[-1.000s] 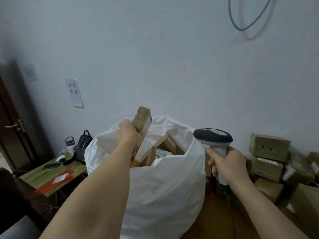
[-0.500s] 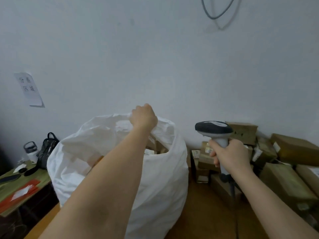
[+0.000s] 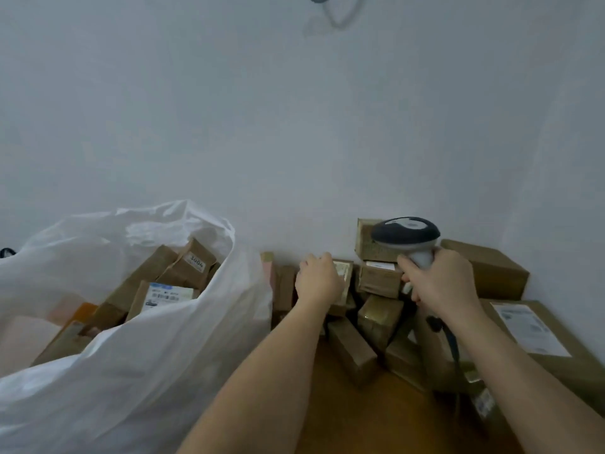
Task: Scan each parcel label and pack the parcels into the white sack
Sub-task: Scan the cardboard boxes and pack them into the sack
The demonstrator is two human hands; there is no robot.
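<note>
The white sack [image 3: 183, 348] stands open at the left and holds several brown parcels [image 3: 154, 283], one with a white label facing up. My left hand [image 3: 319, 281] reaches to the parcel pile [image 3: 376, 319] by the wall, its fingers curled over the top of a small labelled parcel [image 3: 344, 273]. My right hand [image 3: 440, 285] grips the handle of the barcode scanner [image 3: 406, 232], whose dark head is above the pile and faces the wall.
A large flat box [image 3: 537, 332] with a white label lies at the right, with another brown box [image 3: 487, 267] behind it. The scanner cable [image 3: 453, 347] hangs down over the pile. Bare wooden floor [image 3: 360, 417] shows between my arms. The wall stands close behind.
My left hand let a parcel go into the sack, left the sack's rim and swung right to the pile. My view turned right with it; the scanner stays in my right hand.
</note>
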